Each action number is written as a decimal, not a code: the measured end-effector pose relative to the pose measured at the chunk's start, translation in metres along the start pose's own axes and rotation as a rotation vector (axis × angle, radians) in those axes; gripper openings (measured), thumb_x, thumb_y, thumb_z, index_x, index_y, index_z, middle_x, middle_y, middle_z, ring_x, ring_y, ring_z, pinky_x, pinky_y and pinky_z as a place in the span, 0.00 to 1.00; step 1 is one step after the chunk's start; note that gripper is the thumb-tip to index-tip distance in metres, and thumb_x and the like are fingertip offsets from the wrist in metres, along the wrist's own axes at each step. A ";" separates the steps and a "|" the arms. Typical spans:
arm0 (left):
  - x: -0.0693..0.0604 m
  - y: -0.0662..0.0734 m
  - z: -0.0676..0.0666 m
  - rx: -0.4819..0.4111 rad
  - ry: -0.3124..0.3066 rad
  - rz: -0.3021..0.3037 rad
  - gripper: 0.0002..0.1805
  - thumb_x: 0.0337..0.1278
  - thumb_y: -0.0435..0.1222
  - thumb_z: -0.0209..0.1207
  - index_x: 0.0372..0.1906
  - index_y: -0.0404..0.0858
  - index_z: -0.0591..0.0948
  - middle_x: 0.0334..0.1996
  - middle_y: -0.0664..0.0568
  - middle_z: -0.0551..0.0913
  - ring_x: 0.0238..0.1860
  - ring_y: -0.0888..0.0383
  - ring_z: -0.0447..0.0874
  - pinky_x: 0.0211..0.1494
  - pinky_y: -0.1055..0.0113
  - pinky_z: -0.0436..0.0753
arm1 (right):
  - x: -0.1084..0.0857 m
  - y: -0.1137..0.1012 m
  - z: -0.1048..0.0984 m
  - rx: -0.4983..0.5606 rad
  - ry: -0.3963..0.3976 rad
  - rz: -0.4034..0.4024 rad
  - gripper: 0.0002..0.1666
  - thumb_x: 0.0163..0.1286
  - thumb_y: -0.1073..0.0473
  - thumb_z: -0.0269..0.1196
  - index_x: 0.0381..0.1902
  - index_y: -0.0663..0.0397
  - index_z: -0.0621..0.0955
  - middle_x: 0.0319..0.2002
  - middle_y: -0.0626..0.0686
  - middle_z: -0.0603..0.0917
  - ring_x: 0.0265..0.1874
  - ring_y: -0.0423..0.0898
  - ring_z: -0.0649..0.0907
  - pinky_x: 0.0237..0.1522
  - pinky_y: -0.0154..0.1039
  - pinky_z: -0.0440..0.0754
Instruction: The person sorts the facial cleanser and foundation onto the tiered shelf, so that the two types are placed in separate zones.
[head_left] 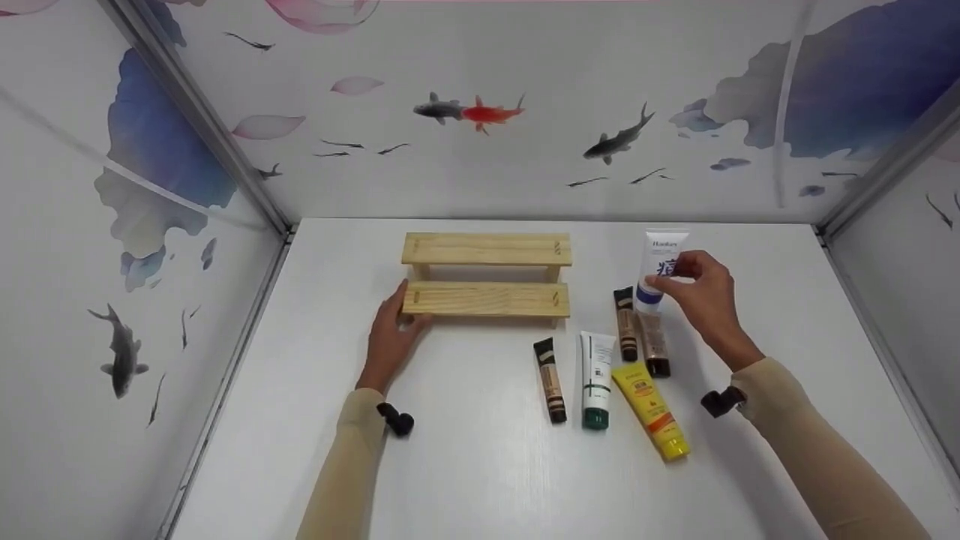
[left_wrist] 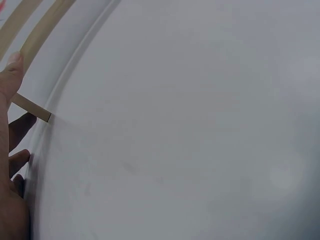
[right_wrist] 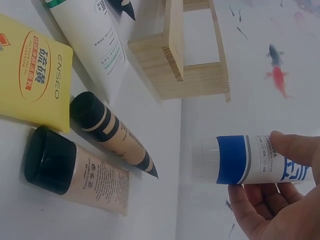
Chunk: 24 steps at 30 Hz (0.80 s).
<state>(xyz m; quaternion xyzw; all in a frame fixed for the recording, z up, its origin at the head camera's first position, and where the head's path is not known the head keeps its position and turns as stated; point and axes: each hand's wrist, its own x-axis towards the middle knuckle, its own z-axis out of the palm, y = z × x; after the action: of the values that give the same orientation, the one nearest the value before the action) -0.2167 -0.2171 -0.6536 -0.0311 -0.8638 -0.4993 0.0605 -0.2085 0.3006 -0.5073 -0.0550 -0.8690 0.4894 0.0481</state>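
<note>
A two-tier wooden rack (head_left: 486, 299) stands near the back of the white table. My left hand (head_left: 391, 334) grips the left end of its lower step, and in the left wrist view the thumb (left_wrist: 14, 67) lies against the wood. Raised off the table, a white tube with a blue band (right_wrist: 232, 160) hangs cap down, pinched between the thumb and fingers of my right hand (head_left: 705, 300). Below it lie a beige tube with a black cap (head_left: 654, 343) and a slim brown-and-black tube (head_left: 625, 324).
Nearer the front lie a yellow tube (head_left: 651, 411), a white tube with a green cap (head_left: 597, 381) and another slim brown-and-black tube (head_left: 550, 379). White panels printed with fish (head_left: 491, 112) wall in the table at the back and both sides.
</note>
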 end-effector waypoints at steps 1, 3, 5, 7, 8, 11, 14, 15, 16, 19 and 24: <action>0.000 0.000 0.000 0.001 0.000 0.000 0.51 0.73 0.61 0.67 0.90 0.52 0.58 0.83 0.47 0.68 0.84 0.49 0.63 0.88 0.51 0.62 | 0.000 -0.001 0.001 -0.001 0.002 -0.006 0.39 0.76 0.45 0.75 0.72 0.62 0.77 0.63 0.62 0.83 0.61 0.54 0.81 0.72 0.51 0.81; 0.000 0.000 0.000 0.007 0.001 -0.004 0.50 0.73 0.61 0.67 0.91 0.52 0.58 0.83 0.47 0.67 0.84 0.49 0.63 0.88 0.50 0.61 | 0.000 -0.003 0.002 -0.002 0.010 -0.019 0.38 0.75 0.45 0.76 0.70 0.63 0.77 0.62 0.61 0.84 0.60 0.52 0.81 0.70 0.46 0.82; -0.001 0.001 0.000 0.017 0.004 -0.004 0.50 0.74 0.60 0.67 0.91 0.51 0.58 0.83 0.46 0.67 0.84 0.48 0.63 0.87 0.48 0.62 | 0.000 -0.005 0.003 -0.001 0.019 -0.036 0.36 0.75 0.46 0.76 0.69 0.63 0.78 0.61 0.61 0.84 0.59 0.51 0.82 0.67 0.40 0.82; -0.001 0.002 0.000 0.029 0.010 -0.008 0.51 0.74 0.59 0.67 0.91 0.51 0.58 0.83 0.45 0.67 0.84 0.46 0.64 0.87 0.46 0.62 | 0.001 -0.007 0.004 0.003 0.025 -0.048 0.35 0.75 0.47 0.76 0.67 0.63 0.78 0.60 0.60 0.85 0.58 0.50 0.82 0.63 0.35 0.82; -0.002 0.003 0.000 0.033 0.013 -0.009 0.51 0.74 0.59 0.68 0.91 0.51 0.58 0.83 0.45 0.67 0.83 0.45 0.64 0.87 0.45 0.63 | 0.001 -0.008 0.005 0.006 0.027 -0.054 0.34 0.75 0.48 0.77 0.67 0.63 0.79 0.60 0.60 0.85 0.58 0.50 0.82 0.62 0.33 0.81; -0.002 0.003 0.000 0.037 0.017 -0.009 0.51 0.74 0.59 0.68 0.91 0.50 0.58 0.83 0.44 0.67 0.83 0.45 0.65 0.86 0.44 0.63 | 0.002 -0.010 0.007 0.013 0.024 -0.063 0.34 0.74 0.48 0.77 0.66 0.63 0.79 0.59 0.60 0.85 0.57 0.50 0.82 0.59 0.30 0.81; -0.002 0.003 0.000 0.032 0.016 -0.007 0.51 0.74 0.59 0.67 0.91 0.50 0.57 0.83 0.44 0.67 0.83 0.45 0.65 0.86 0.45 0.63 | 0.003 -0.012 0.009 0.020 0.020 -0.070 0.33 0.74 0.48 0.77 0.65 0.63 0.79 0.58 0.60 0.85 0.57 0.50 0.82 0.58 0.30 0.81; -0.002 0.003 0.000 0.032 0.016 -0.005 0.51 0.74 0.59 0.67 0.91 0.50 0.57 0.84 0.44 0.67 0.83 0.45 0.65 0.86 0.45 0.64 | 0.004 -0.013 0.010 0.025 0.018 -0.071 0.33 0.74 0.48 0.77 0.65 0.63 0.79 0.58 0.59 0.85 0.57 0.50 0.82 0.58 0.30 0.81; -0.002 0.003 0.001 0.028 0.015 -0.005 0.51 0.74 0.59 0.67 0.91 0.50 0.57 0.84 0.45 0.66 0.83 0.46 0.65 0.86 0.45 0.64 | 0.004 -0.014 0.010 0.028 0.017 -0.073 0.33 0.75 0.48 0.77 0.65 0.63 0.79 0.58 0.59 0.85 0.57 0.50 0.82 0.59 0.30 0.81; -0.002 0.002 0.000 0.018 0.018 -0.007 0.51 0.73 0.60 0.67 0.91 0.51 0.58 0.83 0.46 0.67 0.82 0.46 0.66 0.86 0.46 0.64 | 0.006 -0.018 0.013 0.037 0.012 -0.079 0.33 0.75 0.48 0.77 0.65 0.62 0.79 0.58 0.59 0.85 0.57 0.50 0.82 0.60 0.32 0.82; -0.002 0.002 0.001 0.015 0.016 -0.008 0.51 0.71 0.64 0.67 0.90 0.53 0.59 0.84 0.46 0.66 0.83 0.46 0.66 0.86 0.46 0.65 | 0.008 -0.022 0.017 0.042 0.011 -0.091 0.32 0.75 0.48 0.77 0.65 0.61 0.79 0.59 0.58 0.85 0.58 0.49 0.82 0.64 0.37 0.84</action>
<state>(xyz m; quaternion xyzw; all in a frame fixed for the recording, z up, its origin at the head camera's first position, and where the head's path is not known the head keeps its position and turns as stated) -0.2149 -0.2155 -0.6524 -0.0231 -0.8671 -0.4932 0.0658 -0.2197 0.2756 -0.4968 -0.0173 -0.8599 0.5045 0.0763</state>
